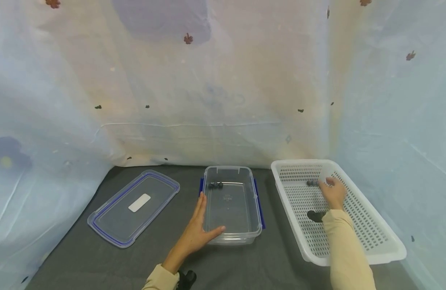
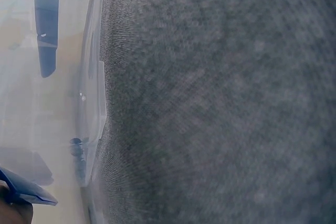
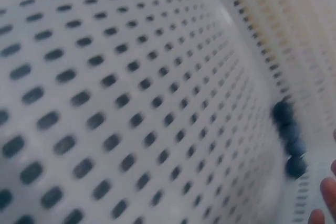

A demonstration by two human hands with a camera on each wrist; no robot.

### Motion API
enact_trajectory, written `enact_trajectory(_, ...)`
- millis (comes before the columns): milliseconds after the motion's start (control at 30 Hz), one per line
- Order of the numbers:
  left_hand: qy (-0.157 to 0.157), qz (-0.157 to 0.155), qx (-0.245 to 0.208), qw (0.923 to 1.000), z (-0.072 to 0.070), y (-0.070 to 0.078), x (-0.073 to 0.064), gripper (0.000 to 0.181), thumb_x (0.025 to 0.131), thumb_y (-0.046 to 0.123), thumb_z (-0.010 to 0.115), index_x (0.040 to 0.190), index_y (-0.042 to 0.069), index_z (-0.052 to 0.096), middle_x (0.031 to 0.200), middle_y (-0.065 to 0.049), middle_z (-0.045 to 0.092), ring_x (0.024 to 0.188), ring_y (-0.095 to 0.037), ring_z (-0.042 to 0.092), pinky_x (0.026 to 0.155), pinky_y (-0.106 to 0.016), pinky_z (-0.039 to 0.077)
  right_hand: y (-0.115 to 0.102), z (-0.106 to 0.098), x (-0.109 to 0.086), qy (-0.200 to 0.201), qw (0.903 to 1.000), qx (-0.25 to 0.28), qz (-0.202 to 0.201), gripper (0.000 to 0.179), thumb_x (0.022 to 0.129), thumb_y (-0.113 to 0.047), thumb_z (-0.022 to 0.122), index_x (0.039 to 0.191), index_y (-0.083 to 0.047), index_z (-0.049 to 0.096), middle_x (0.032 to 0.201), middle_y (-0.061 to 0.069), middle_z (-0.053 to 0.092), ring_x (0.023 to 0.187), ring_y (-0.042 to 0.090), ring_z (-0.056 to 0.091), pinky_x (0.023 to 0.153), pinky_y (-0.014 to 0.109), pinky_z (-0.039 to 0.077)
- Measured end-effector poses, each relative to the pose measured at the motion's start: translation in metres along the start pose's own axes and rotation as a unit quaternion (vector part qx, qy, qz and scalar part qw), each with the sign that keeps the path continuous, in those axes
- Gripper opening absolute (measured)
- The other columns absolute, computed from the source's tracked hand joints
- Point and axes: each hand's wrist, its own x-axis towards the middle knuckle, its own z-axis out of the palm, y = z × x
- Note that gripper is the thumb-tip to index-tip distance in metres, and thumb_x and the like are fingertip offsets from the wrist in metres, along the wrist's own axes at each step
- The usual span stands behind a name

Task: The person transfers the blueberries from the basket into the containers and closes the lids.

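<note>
A clear plastic container (image 1: 228, 205) with blue side clips stands in the middle, a few dark blue blueberries (image 1: 215, 185) lying near its far end. My left hand (image 1: 197, 233) rests at its left side and near corner, fingers straight and thumb spread. On the right, my right hand (image 1: 333, 193) reaches into a white perforated basket (image 1: 306, 249), its fingers loosely bent. Close to its fingertips, a short row of blueberries (image 3: 290, 137) lies on the basket floor; in the right wrist view a gap separates them from the fingers (image 3: 329, 190).
A clear lid with a blue seal (image 1: 136, 209) and a white label lies flat at the left on the dark grey cloth (image 1: 281, 249). Patterned sheeting (image 1: 215, 88) rises behind and at both sides. The basket's raised walls surround the right hand.
</note>
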Motion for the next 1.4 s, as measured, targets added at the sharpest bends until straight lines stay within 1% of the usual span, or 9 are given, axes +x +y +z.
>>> enact_trajectory(133, 0.002, 0.000, 0.004, 1.0000, 0.000, -0.001, 0.001, 0.112, 0.081, 0.051, 0.074, 0.156, 0.009, 0.003, 0.162, -0.008, -0.003, 0.144, -0.033, 0.009, 0.105, -0.061, 0.024, 0.007, 0.003, 0.000, -0.005, 0.9997, -0.023, -0.006, 0.048, 0.092, -0.010, 0.055, 0.134, 0.012, 0.046, 0.135, 0.032, 0.047, 0.119, 0.048, 0.047, 0.102, 0.055, 0.035)
enact_trajectory(333, -0.001, -0.002, -0.001, 1.0000, 0.000, -0.001, 0.001, 0.112, 0.081, 0.049, 0.075, 0.156, 0.009, 0.002, 0.162, -0.009, -0.003, 0.144, -0.034, 0.008, 0.106, -0.063, 0.022, 0.014, 0.005, 0.000, -0.027, 0.9986, -0.034, -0.028, 0.051, 0.092, -0.011, 0.056, 0.135, 0.013, 0.044, 0.136, 0.033, 0.045, 0.121, 0.048, 0.044, 0.106, 0.056, 0.027)
enact_trajectory(467, 0.000, -0.002, 0.000, 1.0000, 0.000, -0.002, 0.001, 0.112, 0.081, 0.049, 0.075, 0.156, 0.009, 0.002, 0.162, -0.010, -0.003, 0.144, -0.035, 0.009, 0.105, -0.063, 0.023, 0.016, 0.006, 0.002, -0.041, 0.9974, -0.044, -0.039, 0.053, 0.091, -0.011, 0.057, 0.135, 0.015, 0.042, 0.136, 0.036, 0.043, 0.121, 0.050, 0.042, 0.105, 0.057, 0.027)
enact_trajectory(633, 0.001, 0.001, -0.005, 1.0000, 0.001, 0.000, 0.000, 0.112, 0.081, 0.049, 0.075, 0.156, 0.007, 0.004, 0.162, -0.010, -0.002, 0.143, -0.034, 0.010, 0.106, -0.060, 0.024, 0.018, 0.007, 0.004, -0.066, 0.9958, -0.056, -0.030, 0.055, 0.092, -0.012, 0.054, 0.137, 0.016, 0.038, 0.138, 0.037, 0.038, 0.129, 0.052, 0.032, 0.107, 0.058, 0.023)
enact_trajectory(733, 0.003, 0.003, -0.005, 1.0000, 0.001, -0.001, 0.000, 0.112, 0.081, 0.049, 0.075, 0.156, 0.008, 0.004, 0.162, -0.009, -0.002, 0.143, -0.034, 0.010, 0.106, -0.060, 0.023, 0.019, 0.009, 0.005, -0.073, 0.9957, -0.053, -0.017, 0.056, 0.094, -0.013, 0.053, 0.138, 0.016, 0.037, 0.140, 0.037, 0.036, 0.131, 0.052, 0.029, 0.109, 0.057, 0.021)
enact_trajectory(900, 0.009, 0.007, -0.002, 0.9999, 0.001, -0.002, -0.001, 0.111, 0.081, 0.049, 0.075, 0.157, 0.013, 0.003, 0.162, -0.008, -0.002, 0.143, -0.034, 0.010, 0.107, -0.061, 0.022, 0.016, 0.012, 0.004, -0.070, 0.9966, -0.041, -0.004, 0.054, 0.094, -0.012, 0.053, 0.138, 0.015, 0.037, 0.141, 0.036, 0.036, 0.132, 0.050, 0.028, 0.110, 0.057, 0.018)
enact_trajectory(1067, 0.007, 0.012, -0.005, 0.9999, 0.000, -0.003, 0.000, 0.111, 0.081, 0.048, 0.075, 0.157, 0.013, 0.002, 0.162, -0.009, -0.002, 0.143, -0.034, 0.010, 0.105, -0.060, 0.027, 0.015, 0.013, 0.002, -0.059, 0.9970, -0.050, -0.001, 0.049, 0.091, -0.009, 0.054, 0.132, 0.015, 0.044, 0.134, 0.035, 0.043, 0.127, 0.051, 0.032, 0.108, 0.059, 0.020)
enact_trajectory(1233, 0.006, 0.011, -0.008, 0.9999, 0.000, -0.002, 0.000, 0.111, 0.081, 0.048, 0.075, 0.157, 0.011, 0.003, 0.162, -0.010, -0.002, 0.143, -0.034, 0.010, 0.104, -0.058, 0.030, 0.018, 0.016, 0.002, -0.049, 0.9970, -0.059, 0.005, 0.042, 0.088, -0.007, 0.055, 0.125, 0.013, 0.051, 0.127, 0.033, 0.049, 0.121, 0.049, 0.038, 0.104, 0.059, 0.025)
enact_trajectory(1400, 0.008, 0.008, -0.007, 0.9999, 0.001, -0.001, 0.000, 0.111, 0.080, 0.047, 0.076, 0.156, 0.006, 0.005, 0.162, -0.010, -0.002, 0.143, -0.035, 0.010, 0.104, -0.058, 0.030, 0.021, 0.017, 0.002, -0.043, 0.9973, -0.059, 0.003, 0.038, 0.086, -0.003, 0.055, 0.121, 0.013, 0.053, 0.124, 0.034, 0.051, 0.120, 0.048, 0.040, 0.104, 0.059, 0.026)
